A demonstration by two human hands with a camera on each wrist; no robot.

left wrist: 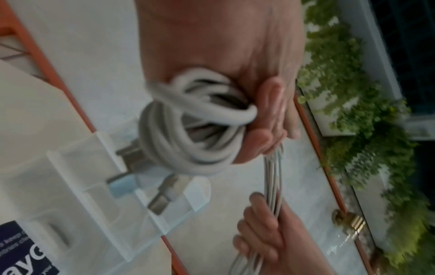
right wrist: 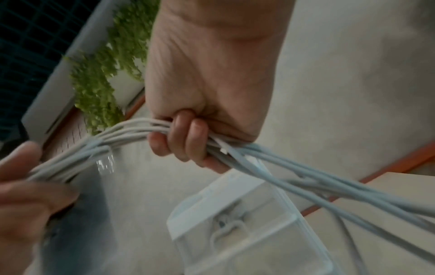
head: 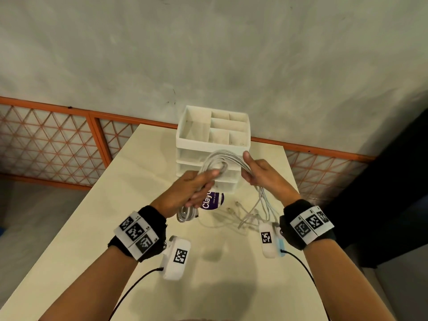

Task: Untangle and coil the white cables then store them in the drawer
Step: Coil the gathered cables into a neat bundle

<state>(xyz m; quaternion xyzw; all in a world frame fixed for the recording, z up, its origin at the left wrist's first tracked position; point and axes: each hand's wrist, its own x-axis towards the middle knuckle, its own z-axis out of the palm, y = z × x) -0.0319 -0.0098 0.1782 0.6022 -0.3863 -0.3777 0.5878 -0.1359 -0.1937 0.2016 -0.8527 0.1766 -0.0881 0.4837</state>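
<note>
Both forearms, each banded with a black wrist strap bearing printed markers, reach forward over the pale table (head: 69, 228). Left hand (head: 185, 193), fingers curled, grips one side of a bundle of white cables (head: 222, 156); right hand (head: 259, 174) clamps the other side, so the strands arch between the two hands, which are held apart. Left wrist view: a finished coil (left wrist: 188, 130) of the same cable hangs from the left palm, with metal plugs protruding below it. Right wrist view: several strands pass under the curled fingers (right wrist: 188, 141) and trail down toward the table. Loose cable ends (head: 250, 216) lie on the table below the right hand.

Behind the hands stands a white drawer unit (head: 213, 140). Its top tray is divided into several open compartments, and no contents are discernible in them. Whether the drawers below hold anything cannot be told from the head view; the right wrist view shows what seems to be a loop of cable inside one translucent compartment. A purple-labelled round object (head: 213, 201) sits at the unit's foot.
</note>
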